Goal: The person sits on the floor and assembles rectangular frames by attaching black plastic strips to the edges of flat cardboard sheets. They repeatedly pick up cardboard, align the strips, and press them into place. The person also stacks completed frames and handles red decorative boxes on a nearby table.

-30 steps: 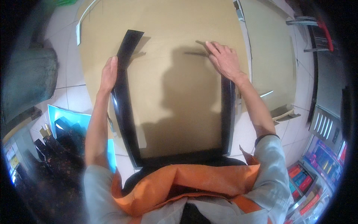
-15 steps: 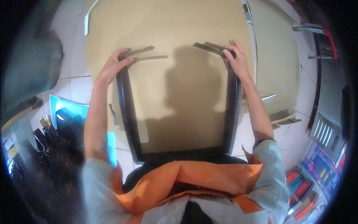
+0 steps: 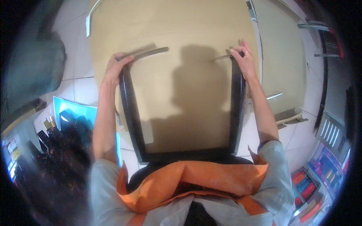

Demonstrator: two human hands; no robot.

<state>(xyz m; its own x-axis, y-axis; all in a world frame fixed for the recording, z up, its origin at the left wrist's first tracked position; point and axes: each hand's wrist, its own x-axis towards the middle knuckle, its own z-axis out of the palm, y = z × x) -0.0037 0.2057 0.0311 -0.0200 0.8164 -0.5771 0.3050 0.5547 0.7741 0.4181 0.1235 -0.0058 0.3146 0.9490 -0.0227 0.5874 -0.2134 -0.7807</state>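
A black U-shaped frame with two long side bars and a cross bar near my body stands over a tan sheet of cardboard on the floor. My left hand grips the far end of the left bar. My right hand grips the far end of the right bar. Both arms reach straight forward. My orange vest fills the lower middle of the view, and my shadow falls on the cardboard between the bars.
A light blue flat panel lies on the white tiled floor at the left. A second tan sheet lies to the right. Colourful boxes stand at the lower right. A grey bundle sits at the far left.
Both hands have shifted along the black bars to their far ends, and the two bars now stand nearly parallel and upright instead of splayed on the cardboard.
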